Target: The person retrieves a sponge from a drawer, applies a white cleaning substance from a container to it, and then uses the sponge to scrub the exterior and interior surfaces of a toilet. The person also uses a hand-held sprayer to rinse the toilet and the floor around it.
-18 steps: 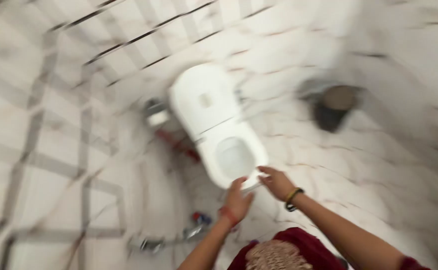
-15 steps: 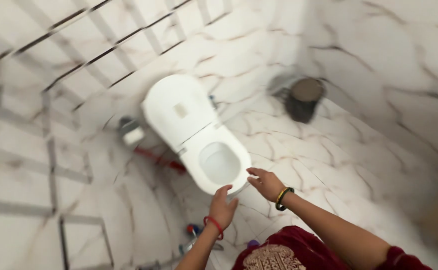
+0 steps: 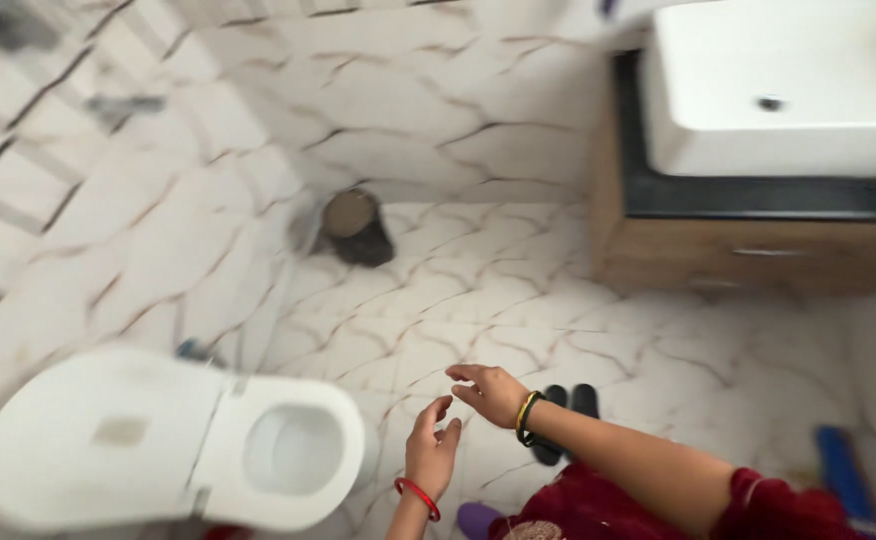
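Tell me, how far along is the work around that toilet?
The toilet has its lid up and the bowl looks white. Both hands are empty: the left hand and right hand hang open beside the rim, touching nothing. No brush or cloth is in hand. A dark bin stands by the wall and black slippers lie on the floor.

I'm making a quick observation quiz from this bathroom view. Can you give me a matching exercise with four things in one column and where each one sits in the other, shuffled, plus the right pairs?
Things:
1. toilet
2. washbasin
3. dark bin
4. black slippers

Places:
A. on the floor just behind the right hand
B. lower left of the view, lid raised
C. on the floor against the far wall
D. upper right, on a wooden cabinet

Pairs: 1-B, 2-D, 3-C, 4-A
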